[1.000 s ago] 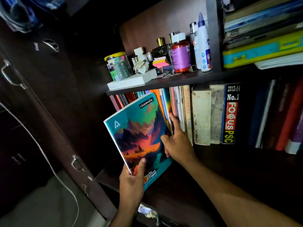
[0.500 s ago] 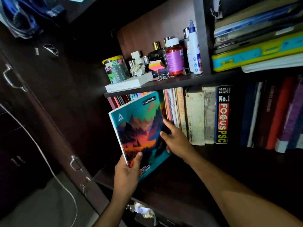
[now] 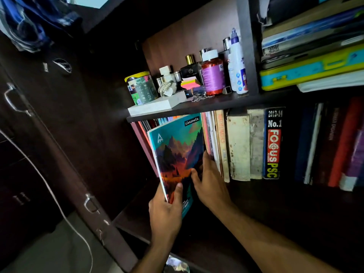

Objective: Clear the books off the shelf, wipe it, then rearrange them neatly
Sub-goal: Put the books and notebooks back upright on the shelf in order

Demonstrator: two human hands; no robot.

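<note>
I'm at the shelf (image 3: 256,203), the biggest thing here, running under both hands and carrying a row of upright books (image 3: 238,146) just right of my grips. The notebook (image 3: 175,152) is tilted, its top edge tucked under the upper shelf board, leaning toward thin volumes at the far left.

My left hand (image 3: 165,215) grips the notebook's lower corner, thumb across the cover and fingers curled behind. My right hand (image 3: 210,182) lies with fingers nearly straight against the notebook's right edge, fingertips reaching between it and the next book; it holds nothing that I can see.

I judge this to be either the clearing or the rearranging step: one notebook is being worked at the row's left end, but I can't tell which way it is bound. Next I'd need the right hand to keep the neighbours apart while the left slides the notebook squarely.

Against the earlier frames, the notebook stands steeper and closer to the row, and the left grip sits closer to the shelf.
</note>
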